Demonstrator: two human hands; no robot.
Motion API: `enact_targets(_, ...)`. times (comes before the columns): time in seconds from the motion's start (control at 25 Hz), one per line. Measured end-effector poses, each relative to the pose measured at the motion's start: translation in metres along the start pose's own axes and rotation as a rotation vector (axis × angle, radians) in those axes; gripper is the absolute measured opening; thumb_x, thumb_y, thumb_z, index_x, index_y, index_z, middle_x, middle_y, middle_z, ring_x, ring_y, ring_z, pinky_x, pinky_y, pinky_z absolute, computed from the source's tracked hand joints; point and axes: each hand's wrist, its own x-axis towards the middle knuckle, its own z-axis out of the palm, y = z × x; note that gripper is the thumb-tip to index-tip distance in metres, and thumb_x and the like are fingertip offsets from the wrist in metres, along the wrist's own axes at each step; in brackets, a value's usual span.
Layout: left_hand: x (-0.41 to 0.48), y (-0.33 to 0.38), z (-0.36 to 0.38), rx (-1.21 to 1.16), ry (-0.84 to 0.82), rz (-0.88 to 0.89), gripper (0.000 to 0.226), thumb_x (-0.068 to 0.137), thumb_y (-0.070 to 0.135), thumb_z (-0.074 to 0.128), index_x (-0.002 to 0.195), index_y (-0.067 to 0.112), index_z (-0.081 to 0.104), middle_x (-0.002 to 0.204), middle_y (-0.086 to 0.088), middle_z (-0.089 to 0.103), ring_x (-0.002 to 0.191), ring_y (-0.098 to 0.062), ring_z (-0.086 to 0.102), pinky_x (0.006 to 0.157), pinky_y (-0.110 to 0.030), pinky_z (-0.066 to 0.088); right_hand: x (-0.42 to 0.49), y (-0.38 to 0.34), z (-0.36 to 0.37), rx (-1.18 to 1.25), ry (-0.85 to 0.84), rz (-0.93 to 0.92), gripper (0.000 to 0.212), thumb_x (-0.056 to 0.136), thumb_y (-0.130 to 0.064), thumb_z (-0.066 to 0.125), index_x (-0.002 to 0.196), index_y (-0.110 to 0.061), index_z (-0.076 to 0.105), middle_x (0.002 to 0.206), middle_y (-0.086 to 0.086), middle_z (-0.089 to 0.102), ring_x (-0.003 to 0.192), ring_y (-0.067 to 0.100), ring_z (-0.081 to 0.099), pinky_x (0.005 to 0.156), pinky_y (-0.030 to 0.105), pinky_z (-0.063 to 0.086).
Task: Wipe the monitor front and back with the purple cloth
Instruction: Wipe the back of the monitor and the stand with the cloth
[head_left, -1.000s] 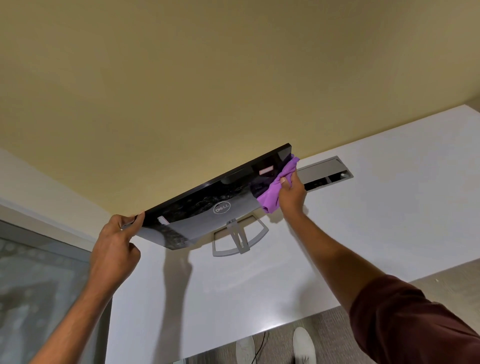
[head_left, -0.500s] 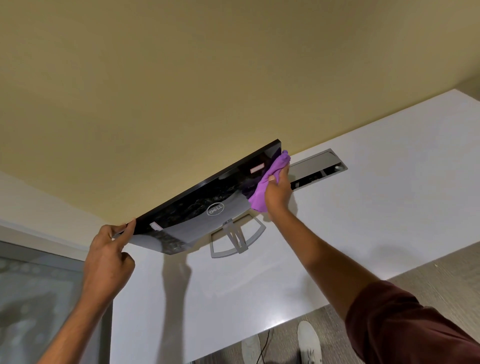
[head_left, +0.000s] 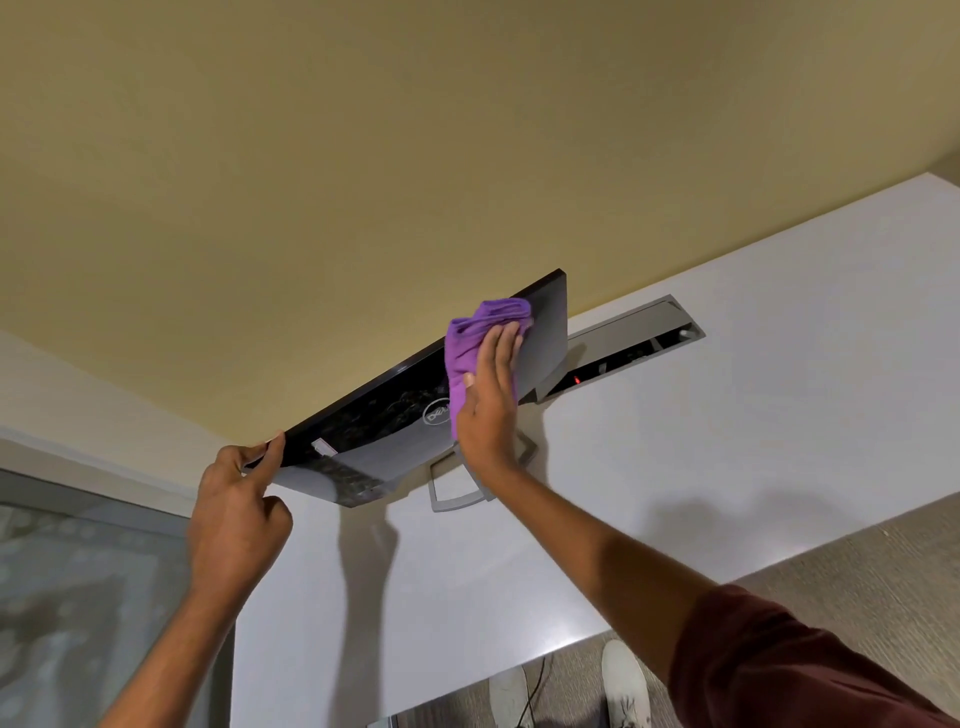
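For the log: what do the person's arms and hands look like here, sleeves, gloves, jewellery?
Both hands are bare, with no gloves. The right hand shows no ring or watch, and its arm is bare to above the elbow, where a dark maroon sleeve begins. The left hand and forearm are bare as far as the frame shows; no sleeve, watch or band is visible there.

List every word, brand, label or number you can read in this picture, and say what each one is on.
"DELL": round logo on the back of the monitor, its right edge partly covered by the cloth under the right hand.
White sticker on the monitor's back, near the left hand: too small to read.
No other text shows.
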Motion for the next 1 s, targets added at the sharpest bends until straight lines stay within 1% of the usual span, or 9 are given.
enact_targets(0.16,-0.006,0.018,0.008,-0.019,0.049,-0.062,0.075,0.077,-0.009,0.06,0.148,0.016,0.06,0.135,-0.012,0.054,0.12,-0.037,0.055,0.067,-0.044,0.053,-0.036,-0.003,0.013,-0.201,-0.144,-0.169,0.067,0.111,-0.006,0.054,0.168,0.002,0.022,0.179,0.018,0.007,0.167,0.034,0.001,0.132,0.052,0.025)
enact_targets(0.32,-0.004,0.034,0.012,-0.074,0.094,-0.052,0.067,0.084,0.0,0.064,0.149,0.014,0.056,0.143,-0.011,0.05,0.13,-0.036,0.051,0.076,-0.05,0.057,-0.039,-0.001,0.012,-0.323,-0.195,-0.234,0.066,0.113,-0.016,0.052,0.169,0.001,0.021,0.179,0.021,0.007,0.167,0.036,0.001,0.132,0.052,0.025)
enact_targets(0.36,-0.001,0.039,0.014,-0.087,0.075,-0.025,0.069,0.084,0.0,0.064,0.151,0.014,0.053,0.149,-0.009,0.048,0.136,-0.034,0.049,0.082,-0.051,0.059,-0.039,-0.001,0.011,-0.34,-0.197,-0.236,0.066,0.113,-0.017,0.051,0.169,0.0,0.021,0.179,0.021,0.006,0.167,0.035,0.0,0.132,0.052,0.025)
enact_targets(0.44,0.008,0.051,0.02,-0.109,0.006,0.049,0.075,0.085,0.001,0.06,0.157,0.013,0.044,0.163,-0.008,0.041,0.151,-0.032,0.038,0.108,-0.054,0.052,-0.039,-0.001,0.011,-0.374,-0.204,-0.244,0.066,0.114,-0.019,0.048,0.17,-0.002,0.017,0.179,0.019,0.002,0.167,0.035,-0.002,0.132,0.051,0.025)
enact_targets(0.48,0.014,0.058,0.023,-0.122,-0.033,0.097,0.078,0.084,0.004,0.056,0.161,0.011,0.039,0.168,-0.01,0.037,0.157,-0.031,0.03,0.121,-0.054,0.04,-0.039,0.001,0.011,-0.401,-0.209,-0.254,0.068,0.113,-0.019,0.048,0.17,-0.003,0.016,0.179,0.019,0.001,0.167,0.035,-0.004,0.133,0.051,0.024)
enact_targets(0.56,0.029,0.077,0.027,-0.138,-0.104,0.176,0.086,0.081,0.006,0.052,0.165,0.009,0.03,0.173,-0.012,0.027,0.163,-0.029,0.018,0.132,-0.05,0.019,-0.038,0.005,0.011,-0.488,-0.209,-0.28,0.077,0.109,-0.017,0.058,0.171,-0.003,0.013,0.179,0.021,-0.001,0.167,0.037,-0.004,0.133,0.052,0.022)
enact_targets(0.64,0.041,0.098,0.03,-0.16,-0.154,0.215,0.093,0.079,0.001,0.054,0.166,0.01,0.025,0.174,-0.012,0.022,0.164,-0.029,0.013,0.133,-0.048,0.013,-0.035,0.01,0.011,-0.553,-0.21,-0.306,0.086,0.104,-0.015,0.066,0.171,-0.002,0.012,0.178,0.023,0.0,0.166,0.04,-0.003,0.133,0.054,0.021)
enact_targets(0.88,0.042,0.121,0.042,-0.222,-0.146,0.26,0.105,0.071,-0.001,0.059,0.168,0.013,0.019,0.177,-0.008,0.015,0.165,-0.023,0.002,0.134,-0.048,0.003,-0.024,0.024,0.015,-0.584,-0.153,-0.369,0.083,0.109,-0.024,0.06,0.169,0.001,0.009,0.177,0.028,0.004,0.165,0.043,0.002,0.134,0.055,0.017)
enact_targets(1.0,0.04,0.118,0.045,-0.218,-0.13,0.278,0.108,0.072,-0.002,0.061,0.169,0.014,0.016,0.177,-0.006,0.014,0.165,-0.019,0.0,0.134,-0.048,0.003,-0.02,0.024,0.021,-0.536,-0.097,-0.33,0.075,0.115,-0.029,0.042,0.168,0.001,-0.002,0.176,0.027,0.001,0.165,0.043,0.002,0.133,0.055,0.021)
